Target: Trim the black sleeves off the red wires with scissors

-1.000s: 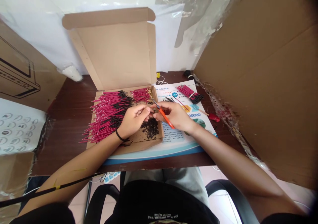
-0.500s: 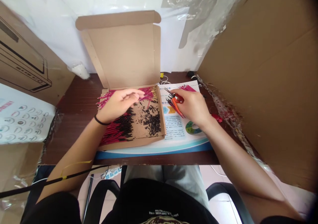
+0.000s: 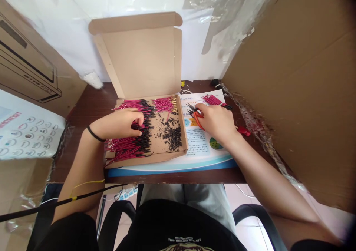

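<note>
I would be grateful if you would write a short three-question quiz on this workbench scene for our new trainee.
1. True or false: the left hand rests on red wires with black ends.
2. Which tool does the right hand hold? A) orange-handled snips B) a hammer C) a soldering iron
3. Fill in the blank: the loose black scraps, beside the printed leaflet, lie in the open ____.

Key: 1 true; 2 A; 3 cardboard box.

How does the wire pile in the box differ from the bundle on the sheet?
The pile of wires lies spread in the cardboard box; the bundle is far smaller, gathered tight on the printed sheet. The left hand rests on the pile only. Both are magenta wires with black ends.
</note>
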A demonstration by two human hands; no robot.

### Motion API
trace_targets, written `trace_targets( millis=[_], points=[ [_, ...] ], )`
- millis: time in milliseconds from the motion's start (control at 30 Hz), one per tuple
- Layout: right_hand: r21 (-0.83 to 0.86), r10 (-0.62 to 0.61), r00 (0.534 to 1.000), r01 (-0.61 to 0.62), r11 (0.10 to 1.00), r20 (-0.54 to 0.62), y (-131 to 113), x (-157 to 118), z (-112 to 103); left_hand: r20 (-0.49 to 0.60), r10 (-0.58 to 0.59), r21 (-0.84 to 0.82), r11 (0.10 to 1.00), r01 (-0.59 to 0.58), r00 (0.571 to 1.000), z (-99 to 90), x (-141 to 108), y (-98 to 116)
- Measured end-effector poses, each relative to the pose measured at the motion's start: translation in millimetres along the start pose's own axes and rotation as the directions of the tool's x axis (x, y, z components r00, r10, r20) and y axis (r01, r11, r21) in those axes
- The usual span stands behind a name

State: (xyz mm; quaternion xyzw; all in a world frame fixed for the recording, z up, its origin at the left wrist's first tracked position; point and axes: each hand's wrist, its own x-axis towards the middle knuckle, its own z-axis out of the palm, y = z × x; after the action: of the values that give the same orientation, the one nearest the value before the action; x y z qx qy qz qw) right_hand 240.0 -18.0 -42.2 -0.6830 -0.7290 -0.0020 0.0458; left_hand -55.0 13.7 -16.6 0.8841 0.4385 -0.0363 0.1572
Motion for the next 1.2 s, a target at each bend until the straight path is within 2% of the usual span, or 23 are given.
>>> trace_targets(
  millis=[167, 400, 600, 800, 867, 933, 1000, 1067, 1133, 1200],
  points=[
    [0.034, -0.059, 0.997, 0.058, 0.998, 0.044, -4.7, -2.1, 2.5, 0.042, -0.032, 0.023, 0.999, 0.031, 0.999, 1.2, -1.8, -10.5],
    [0.049, -0.085, 0.995, 0.083, 0.995, 0.042, -4.4, -1.8, 6.8, 0.163, -0.118, -0.016, 0.992, 0.122, 0.980, -4.6, -1.0, -6.2],
    [0.058, -0.095, 0.995, 0.093, 0.994, 0.041, -3.9, -1.7, 9.4, 0.165, -0.100, -0.063, 0.992, 0.112, 0.981, -6.3, -1.3, -9.5],
    [0.068, -0.109, 0.992, 0.105, 0.992, 0.065, -3.8, -2.0, 7.2, 0.040, 0.008, -0.101, 0.995, -0.004, 0.999, -8.7, -0.4, -11.6],
    [0.066, -0.109, 0.991, 0.105, 0.992, 0.073, -4.1, -2.0, 6.6, -0.018, -0.009, -0.121, 0.993, 0.007, 1.000, -13.6, -3.1, -9.9],
    [0.061, -0.108, 0.991, 0.104, 0.993, 0.077, -4.4, -2.3, 6.2, -0.109, -0.050, -0.225, 0.974, 0.024, 0.993, -19.1, -6.5, -5.8],
    [0.047, -0.106, 0.992, 0.103, 0.994, 0.068, -5.0, -2.9, 5.7, -0.195, -0.068, -0.429, 0.903, -0.023, 0.978, -21.0, -7.9, 2.2],
    [0.023, -0.103, 0.994, 0.102, 0.994, 0.038, -6.0, -3.8, 5.0, -0.248, -0.037, -0.648, 0.749, -0.137, 0.968, -15.4, -4.9, 15.6],
    [0.014, -0.101, 0.995, 0.101, 0.995, 0.003, -7.1, -4.7, 4.5, -0.324, -0.024, -0.811, 0.522, -0.265, 0.946, -1.0, 2.8, 33.9],
    [0.041, -0.101, 0.995, 0.102, 0.994, -0.026, -8.0, -5.4, 4.6, -0.330, -0.021, -0.906, 0.288, -0.310, 0.944, 19.0, 13.0, 53.5]
  ],
)
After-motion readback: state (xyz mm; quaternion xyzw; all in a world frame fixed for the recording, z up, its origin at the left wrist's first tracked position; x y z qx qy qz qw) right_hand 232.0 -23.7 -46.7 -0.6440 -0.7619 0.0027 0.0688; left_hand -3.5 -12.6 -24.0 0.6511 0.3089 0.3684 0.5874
